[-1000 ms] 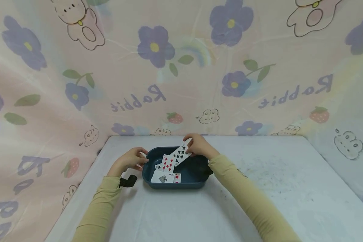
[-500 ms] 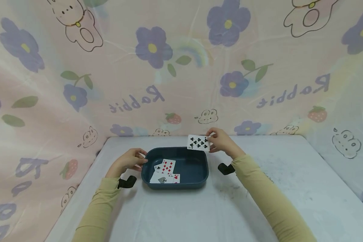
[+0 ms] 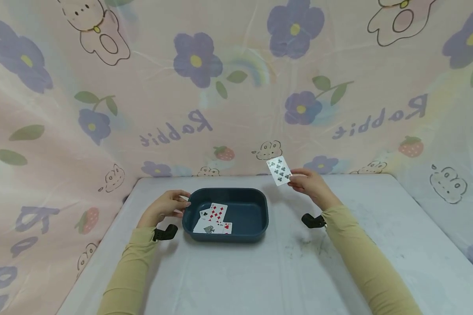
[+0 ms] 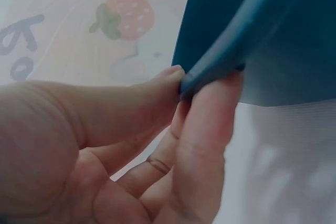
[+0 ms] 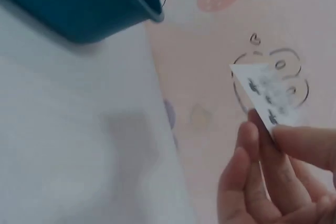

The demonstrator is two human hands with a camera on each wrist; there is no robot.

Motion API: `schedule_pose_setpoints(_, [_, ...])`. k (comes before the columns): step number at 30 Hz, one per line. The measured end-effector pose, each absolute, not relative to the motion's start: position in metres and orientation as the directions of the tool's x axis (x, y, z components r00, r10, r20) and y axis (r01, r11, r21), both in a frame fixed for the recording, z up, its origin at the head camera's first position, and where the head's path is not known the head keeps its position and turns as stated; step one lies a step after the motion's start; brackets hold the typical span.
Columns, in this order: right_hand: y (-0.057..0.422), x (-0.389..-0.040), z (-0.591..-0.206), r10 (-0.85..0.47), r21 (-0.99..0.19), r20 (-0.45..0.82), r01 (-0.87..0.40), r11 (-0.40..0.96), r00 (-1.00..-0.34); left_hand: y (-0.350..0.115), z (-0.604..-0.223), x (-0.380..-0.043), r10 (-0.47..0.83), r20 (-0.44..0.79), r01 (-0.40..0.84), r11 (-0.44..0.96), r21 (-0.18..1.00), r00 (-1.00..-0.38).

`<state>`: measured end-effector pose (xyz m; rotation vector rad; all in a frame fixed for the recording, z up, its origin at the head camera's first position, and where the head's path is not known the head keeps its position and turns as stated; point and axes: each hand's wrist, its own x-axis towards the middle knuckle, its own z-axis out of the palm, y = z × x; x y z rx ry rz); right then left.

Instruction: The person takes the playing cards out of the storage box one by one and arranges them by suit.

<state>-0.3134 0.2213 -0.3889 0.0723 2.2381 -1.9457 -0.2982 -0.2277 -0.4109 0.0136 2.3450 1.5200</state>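
My right hand pinches a playing card, an eight of clubs by its look, between thumb and fingers. The card is in the air behind and to the right of a dark blue tray, its face toward me. In the right wrist view the same card sticks up from the fingertips. At the tray's left end my left hand pinches the rim between thumb and finger. Several overlapping playing cards lie face up in the tray's left half, among them a diamonds card and an ace of spades.
The tray stands on a white-covered table. Behind it rises a pink curtain printed with flowers and rabbits. Dark smudges mark the cover right of the tray. Each wrist wears a black camera mount.
My right hand has lifted the clubs card out of the tray and carried it right and up, past the rim. The left hand keeps its place on the tray's left end.
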Motion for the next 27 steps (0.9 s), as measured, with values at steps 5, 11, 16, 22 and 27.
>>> schedule_pose_setpoints(5, [0.236,-0.308,-0.397,-0.057,-0.978,-0.206,0.208,-0.019,-0.977,-0.230,-0.410,-0.296,0.195,-0.282,-0.190,0.390,0.901,-0.939])
schedule_pose_setpoints(11, [0.244,-0.307,-0.421,-0.122,-0.955,-0.263,0.276,-0.108,-0.957,-0.230,-0.414,-0.297,0.188,-0.293,-0.211,0.362,0.908,-0.938])
schedule_pose_setpoints(16, [0.240,-0.306,-0.438,-0.133,-0.949,-0.309,0.315,-0.019,-0.942,-0.232,-0.417,-0.299,0.170,-0.310,-0.241,0.333,0.911,-0.935])
schedule_pose_setpoints(22, [0.231,-0.305,-0.446,-0.064,-0.921,-0.387,0.389,-0.021,-0.920,-0.233,-0.417,-0.299,0.170,-0.314,-0.245,0.334,0.910,-0.934])
schedule_pose_setpoints(27, [0.224,-0.305,-0.451,-0.052,-0.916,-0.400,0.401,0.001,-0.915,-0.232,-0.416,-0.299,0.161,-0.318,-0.250,0.340,0.907,-0.934])
